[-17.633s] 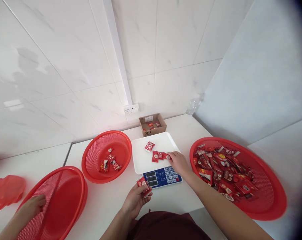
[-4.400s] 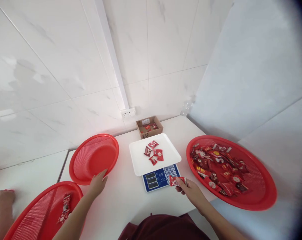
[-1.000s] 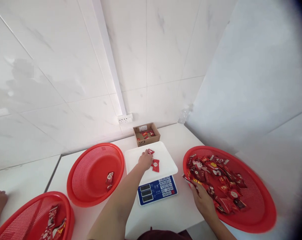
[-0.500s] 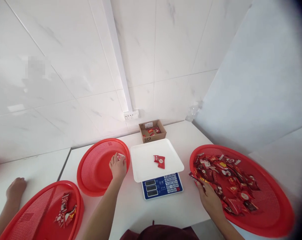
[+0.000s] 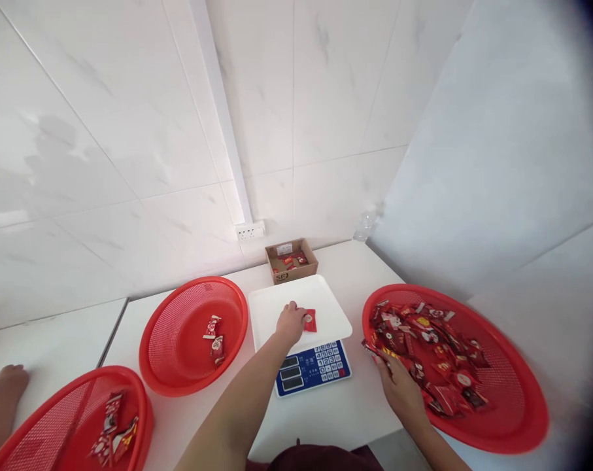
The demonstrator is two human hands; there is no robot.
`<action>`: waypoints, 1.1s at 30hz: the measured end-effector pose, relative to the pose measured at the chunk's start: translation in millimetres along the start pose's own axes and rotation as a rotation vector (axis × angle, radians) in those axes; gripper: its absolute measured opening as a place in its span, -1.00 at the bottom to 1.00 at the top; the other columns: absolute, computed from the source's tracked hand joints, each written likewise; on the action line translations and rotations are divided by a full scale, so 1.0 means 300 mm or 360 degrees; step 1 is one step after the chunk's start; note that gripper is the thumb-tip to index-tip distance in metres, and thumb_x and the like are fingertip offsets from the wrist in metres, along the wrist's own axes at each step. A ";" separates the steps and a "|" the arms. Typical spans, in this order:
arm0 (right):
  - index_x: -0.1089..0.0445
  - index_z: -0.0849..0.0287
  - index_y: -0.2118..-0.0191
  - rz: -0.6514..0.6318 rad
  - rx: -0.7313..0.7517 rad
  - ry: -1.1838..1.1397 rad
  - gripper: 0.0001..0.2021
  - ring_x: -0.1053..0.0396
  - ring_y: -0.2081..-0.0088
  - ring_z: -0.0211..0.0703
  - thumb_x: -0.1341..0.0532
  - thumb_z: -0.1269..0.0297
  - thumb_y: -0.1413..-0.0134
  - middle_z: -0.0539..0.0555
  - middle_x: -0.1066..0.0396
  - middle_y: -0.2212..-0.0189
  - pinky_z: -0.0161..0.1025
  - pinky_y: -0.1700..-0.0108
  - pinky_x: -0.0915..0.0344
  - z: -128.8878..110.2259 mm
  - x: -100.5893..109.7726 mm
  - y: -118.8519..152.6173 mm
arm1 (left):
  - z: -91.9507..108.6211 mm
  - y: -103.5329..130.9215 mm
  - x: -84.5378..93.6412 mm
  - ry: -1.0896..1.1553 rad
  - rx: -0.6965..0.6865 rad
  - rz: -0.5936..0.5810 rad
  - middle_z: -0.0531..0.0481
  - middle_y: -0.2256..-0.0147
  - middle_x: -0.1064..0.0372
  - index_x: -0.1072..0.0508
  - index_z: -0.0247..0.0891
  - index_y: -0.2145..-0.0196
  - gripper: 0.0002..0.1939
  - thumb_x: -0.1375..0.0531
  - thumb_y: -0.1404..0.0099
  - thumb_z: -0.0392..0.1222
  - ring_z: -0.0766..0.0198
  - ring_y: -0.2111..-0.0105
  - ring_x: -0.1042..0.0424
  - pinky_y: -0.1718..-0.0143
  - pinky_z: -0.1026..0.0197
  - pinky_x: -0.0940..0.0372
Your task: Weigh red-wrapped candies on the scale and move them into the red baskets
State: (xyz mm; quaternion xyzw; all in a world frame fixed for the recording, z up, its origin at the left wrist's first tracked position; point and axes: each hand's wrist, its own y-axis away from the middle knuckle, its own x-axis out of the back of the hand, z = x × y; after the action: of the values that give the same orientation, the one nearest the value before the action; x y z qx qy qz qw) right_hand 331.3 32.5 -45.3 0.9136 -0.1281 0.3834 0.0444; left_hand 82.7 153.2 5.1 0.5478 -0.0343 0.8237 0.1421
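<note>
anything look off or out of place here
The right basket seems to jut past the edge of the table; what holds up its outer side is hidden, so it may simply overhang. Otherwise nothing in view looks spilled or damaged.

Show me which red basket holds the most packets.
The rightmost basket, heaped with packets; the middle basket and leftmost basket hold only a few each.
</note>
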 end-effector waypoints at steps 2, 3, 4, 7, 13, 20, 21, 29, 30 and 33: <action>-0.36 0.21 0.15 0.0003 0.0011 0.0013 -0.54 -0.34 0.07 0.02 0.08 0.01 -0.05 0.21 -0.42 0.13 -0.01 0.00 -0.24 -0.008 0.006 0.002 | -0.007 -0.010 -0.003 0.0009 0.0028 -0.0015 -0.13 0.16 -0.26 -0.46 -0.24 0.24 -0.74 0.01 -0.24 -0.29 0.16 0.15 -0.28 0.14 0.17 -0.22; -0.37 0.20 0.15 0.0009 0.0014 0.0018 -0.55 -0.35 0.08 0.02 0.07 0.01 -0.05 0.20 -0.43 0.13 -0.01 0.02 -0.25 -0.010 0.008 0.004 | -0.017 -0.007 -0.003 0.0013 0.0046 -0.0010 -0.13 0.17 -0.26 -0.46 -0.25 0.25 -0.74 0.00 -0.22 -0.33 0.17 0.15 -0.28 0.14 0.17 -0.21; -0.37 0.19 0.16 0.0016 0.0019 0.0021 -0.56 -0.35 0.08 0.02 0.07 0.01 -0.05 0.19 -0.43 0.14 -0.02 0.02 -0.26 -0.011 0.009 0.004 | -0.030 0.001 -0.001 0.0018 0.0068 0.0002 -0.13 0.18 -0.26 -0.46 -0.26 0.27 -0.74 0.00 -0.19 -0.37 0.18 0.15 -0.28 0.14 0.18 -0.21; -0.38 0.17 0.15 0.0029 0.0022 0.0015 -0.57 -0.35 0.08 0.02 0.06 0.02 -0.05 0.19 -0.43 0.13 -0.01 0.02 -0.26 -0.006 0.009 0.005 | -0.081 0.047 0.016 0.0030 0.0152 0.0073 -0.09 0.20 -0.26 -0.45 -0.25 0.33 -0.74 -0.03 -0.13 -0.45 0.22 0.17 -0.28 0.18 0.22 -0.22; -0.36 0.21 0.12 -0.0010 -0.0025 -0.0011 -0.51 -0.32 0.04 0.05 0.08 -0.02 -0.04 0.23 -0.40 0.09 0.02 -0.02 -0.22 0.007 0.001 0.004 | -0.248 0.190 0.141 -0.0020 0.0393 0.0357 -0.08 0.17 -0.28 -0.42 -0.26 0.35 -0.79 -0.03 -0.14 -0.42 0.25 0.20 -0.31 0.18 0.22 -0.22; -0.34 0.28 0.09 -0.0041 -0.0061 0.0011 -0.45 -0.29 0.01 0.09 0.10 -0.04 -0.03 0.28 -0.37 0.06 0.04 -0.05 -0.18 0.008 -0.001 0.004 | -0.353 0.297 0.218 -0.0151 0.0579 0.0511 -0.34 -0.03 -0.19 -0.38 -0.39 0.17 -0.72 0.01 -0.19 -0.36 -0.04 0.00 -0.22 0.06 -0.04 -0.14; -0.34 0.28 0.09 -0.0048 -0.0064 0.0014 -0.45 -0.29 0.01 0.09 0.10 -0.04 -0.03 0.28 -0.36 0.05 0.04 -0.05 -0.18 0.007 -0.001 0.004 | -0.331 0.291 0.199 -0.0146 0.0510 0.0476 -0.31 -0.04 -0.19 -0.38 -0.38 0.15 -0.71 0.02 -0.20 -0.36 -0.02 -0.03 -0.19 0.01 -0.04 -0.12; -0.36 0.24 0.12 -0.0011 -0.0007 -0.0011 -0.51 -0.31 0.04 0.05 0.08 -0.01 -0.05 0.24 -0.39 0.09 0.01 -0.02 -0.21 0.002 0.000 0.003 | -0.017 0.093 -0.008 -0.0010 -0.0181 0.0049 -0.08 -0.11 -0.19 -0.31 -0.21 0.00 -0.63 -0.03 -0.22 -0.27 0.13 -0.13 -0.10 -0.13 0.04 -0.04; -0.36 0.23 0.12 -0.0001 0.0004 -0.0007 -0.52 -0.32 0.04 0.05 0.07 0.01 -0.05 0.24 -0.40 0.10 0.01 -0.02 -0.22 0.002 -0.001 0.003 | 0.009 0.066 -0.022 0.0003 -0.0221 0.0013 -0.08 -0.12 -0.18 -0.30 -0.21 0.00 -0.63 -0.04 -0.21 -0.27 0.12 -0.15 -0.07 -0.14 0.04 -0.03; -0.37 0.22 0.13 0.0009 0.0032 0.0008 -0.56 -0.33 0.06 0.03 0.06 0.05 -0.06 0.22 -0.41 0.12 0.00 -0.01 -0.23 0.004 -0.002 0.002 | 0.054 -0.002 -0.051 0.0030 -0.0275 -0.0063 -0.11 -0.09 -0.21 -0.33 -0.25 0.06 -0.65 -0.01 -0.20 -0.36 0.11 -0.17 -0.02 -0.16 0.02 0.02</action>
State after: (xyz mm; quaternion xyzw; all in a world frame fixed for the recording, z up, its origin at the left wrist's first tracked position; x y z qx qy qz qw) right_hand 331.5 31.7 -46.6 0.9127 -0.1267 0.3869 0.0344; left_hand 102.7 147.3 -2.5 0.5264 -0.0931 0.8198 0.2055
